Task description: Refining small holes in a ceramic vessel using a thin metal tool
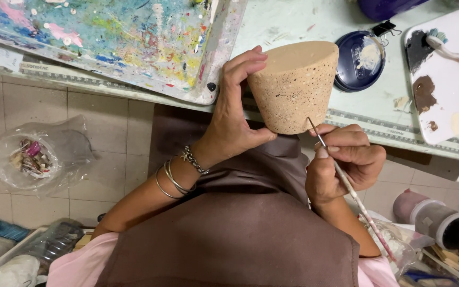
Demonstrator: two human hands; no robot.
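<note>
My left hand (235,114) grips a tan, speckled, cone-shaped pot (295,85), held upside down with its flat base up, at the table's edge. Thumb sits under the pot's rim, fingers curl over its left side. Bangles and a chain bracelet ring the left wrist. My right hand (343,159) pinches a thin paintbrush (341,175) like a pen; its metal tip touches the pot's lower right side. The brush handle slants down to the right past my forearm. A brown apron covers my lap below both hands.
A paint-splattered board (107,37) lies at top left on the pale green table (293,21). A dark blue lid with cream paint (359,61), a binder clip and a white palette with brown paint and a brush (447,79) sit right. A plastic bag (33,157) lies on the tiled floor.
</note>
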